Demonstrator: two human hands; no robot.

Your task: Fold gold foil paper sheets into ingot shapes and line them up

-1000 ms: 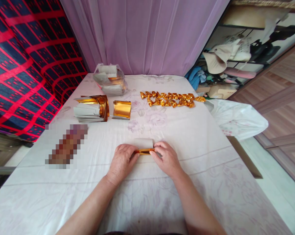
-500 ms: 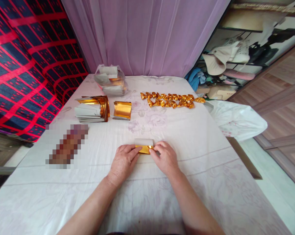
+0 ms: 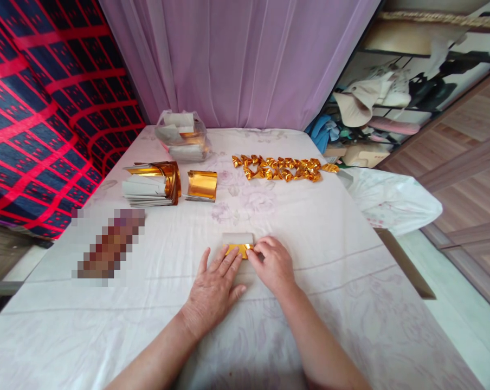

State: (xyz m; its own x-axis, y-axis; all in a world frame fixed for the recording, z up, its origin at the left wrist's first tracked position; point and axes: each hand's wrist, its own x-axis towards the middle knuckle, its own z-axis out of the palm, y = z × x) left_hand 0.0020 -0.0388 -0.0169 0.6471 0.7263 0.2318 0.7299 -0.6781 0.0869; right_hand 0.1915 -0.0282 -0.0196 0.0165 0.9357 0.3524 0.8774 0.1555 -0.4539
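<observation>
Left hand (image 3: pixel 214 284) lies flat, fingers spread, tips pressing the gold paper (image 3: pixel 237 246) at the bench's (image 3: pixel 310 238) middle. Right hand (image 3: pixel 271 264) pinches its right end, fingers curled tight.

We are seeing everything through one camera worn on the person's head, looking forward and down along both forearms. It is sitting close over the near edge of the white floral-clothed table (image 3: pixel 310 227), and it is facing the pale purple sheer curtain (image 3: pixel 237 59) at the far end. Red-and-navy patterned fabric (image 3: pixel 37 114) is filling the left edge, and cluttered dark shelving (image 3: pixel 391 103) is filling the right.
</observation>
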